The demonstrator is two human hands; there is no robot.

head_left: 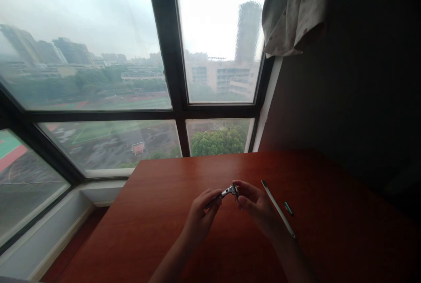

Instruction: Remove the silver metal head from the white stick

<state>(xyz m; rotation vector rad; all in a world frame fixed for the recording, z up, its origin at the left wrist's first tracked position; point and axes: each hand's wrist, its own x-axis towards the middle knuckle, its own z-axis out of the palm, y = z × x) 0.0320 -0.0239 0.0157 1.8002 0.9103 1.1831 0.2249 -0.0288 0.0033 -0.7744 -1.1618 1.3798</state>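
Observation:
Above the table, my left hand pinches the slim handle of a small silver metal tool between thumb and fingers. The tool slants up to the right and ends in a crosswise head with a dark edge; its exact kind is not clear. Curled around that head, the fingers of my right hand grip it by its edge. Part of the handle is hidden by the left fingers. Just right of my right hand, a long, thin, pale strip with a dark end lies on the table.
A small dark green piece lies beyond the strip. The reddish-brown wooden table reaches up to a large window with dark frames. A pale curtain hangs at upper right beside a dark wall.

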